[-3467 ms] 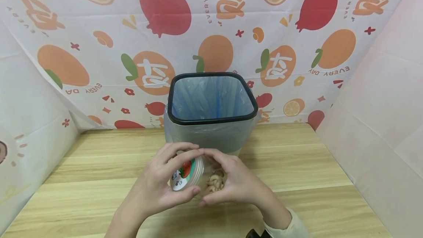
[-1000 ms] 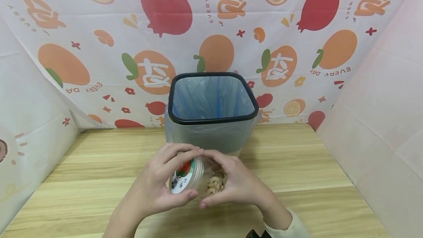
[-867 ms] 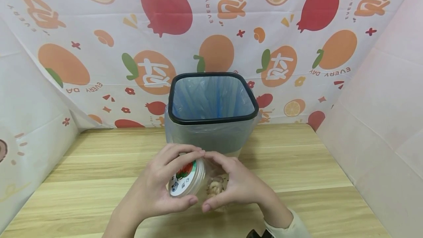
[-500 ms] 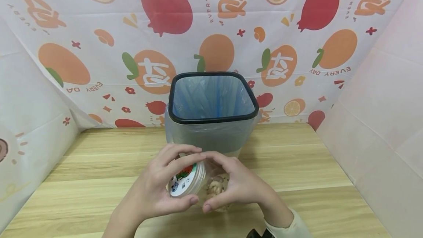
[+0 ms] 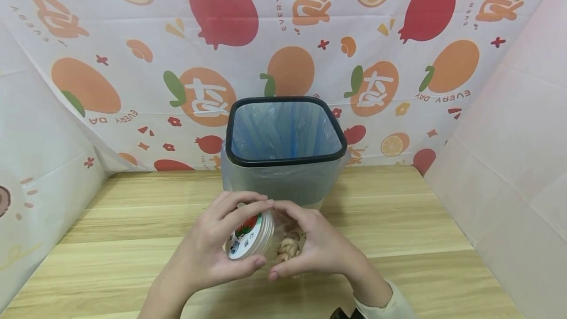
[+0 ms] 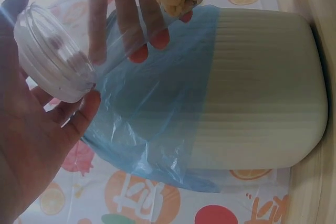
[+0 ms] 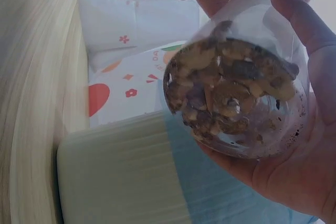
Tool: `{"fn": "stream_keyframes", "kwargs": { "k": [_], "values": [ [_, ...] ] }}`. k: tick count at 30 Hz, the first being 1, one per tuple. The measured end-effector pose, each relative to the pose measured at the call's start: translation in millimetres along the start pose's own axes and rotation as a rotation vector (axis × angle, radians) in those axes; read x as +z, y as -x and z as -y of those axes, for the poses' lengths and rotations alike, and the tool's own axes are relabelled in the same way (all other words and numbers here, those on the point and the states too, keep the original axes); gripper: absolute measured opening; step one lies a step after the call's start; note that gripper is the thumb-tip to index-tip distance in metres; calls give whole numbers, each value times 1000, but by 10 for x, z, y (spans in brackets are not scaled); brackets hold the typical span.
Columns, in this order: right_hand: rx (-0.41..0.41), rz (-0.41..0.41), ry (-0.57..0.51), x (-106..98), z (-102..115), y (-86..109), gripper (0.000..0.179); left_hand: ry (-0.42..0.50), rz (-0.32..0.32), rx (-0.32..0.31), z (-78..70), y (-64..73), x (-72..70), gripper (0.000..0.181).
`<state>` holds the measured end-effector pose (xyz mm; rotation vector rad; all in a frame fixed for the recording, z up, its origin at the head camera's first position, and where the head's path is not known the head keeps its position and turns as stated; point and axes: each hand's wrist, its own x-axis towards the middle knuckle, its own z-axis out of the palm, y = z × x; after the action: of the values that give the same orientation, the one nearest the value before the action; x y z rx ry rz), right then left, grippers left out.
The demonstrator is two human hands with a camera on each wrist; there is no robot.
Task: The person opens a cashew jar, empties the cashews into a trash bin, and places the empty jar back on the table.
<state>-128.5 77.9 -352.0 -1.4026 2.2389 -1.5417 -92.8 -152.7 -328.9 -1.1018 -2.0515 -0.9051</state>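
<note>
Holding a clear jar (image 7: 262, 27) on its side at the lower centre of the head view, the two hands share it from either end. The left hand (image 5: 208, 247) grips the lid (image 5: 244, 239), thumb on the near side and fingers on the far side, probably because so wide a disc needs a spread grasp. The right hand (image 5: 325, 245) grips the body near the base, seemingly to bear the weight of the cashew-like nuts (image 5: 289, 247) gathered at that end. Whether the lid is screwed fully down, I cannot tell. Just behind, at the centre of the frame, a bin (image 6: 262, 87) stands upright on the table (image 5: 110, 250), its black rim (image 5: 288, 162) apparently pinning a bag (image 6: 152, 114) that hangs down outside, so the lining holds its place
</note>
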Motion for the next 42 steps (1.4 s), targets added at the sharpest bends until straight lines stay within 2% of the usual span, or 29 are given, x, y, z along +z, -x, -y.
{"fn": "stream_keyframes", "kwargs": {
  "k": [5, 9, 16, 19, 24, 30, 34, 39, 42],
  "values": [
    [-7, 80, -123, -31, -20, 22, 87, 67, 3, 53, -54, -33, -12, 65],
    [-24, 120, -183, -51, -27, 22, 85, 105, -9, 89, -90, -77, -15, 62],
    [-31, 99, -126, -66, -14, 7, 86, 102, -23, 102, -59, -72, 4, 60],
    [-30, 51, -65, -46, -3, 0, 90, 90, -22, 72, -20, -43, 18, 60],
    [-1, -56, 63, 12, 16, -8, 94, 46, -10, -22, 45, 4, 29, 62],
    [13, -81, 87, 26, 22, -10, 93, 18, 9, -68, 57, 26, 20, 66],
    [33, -41, 56, -3, 4, 0, 94, 21, 21, -65, 38, 18, 7, 67],
    [34, 67, -91, -59, -56, 14, 87, 91, 34, 3, 8, -2, 11, 67],
    [11, 106, -141, -77, -76, 13, 86, 127, 27, 37, -13, -19, 20, 65]
  ]
}}
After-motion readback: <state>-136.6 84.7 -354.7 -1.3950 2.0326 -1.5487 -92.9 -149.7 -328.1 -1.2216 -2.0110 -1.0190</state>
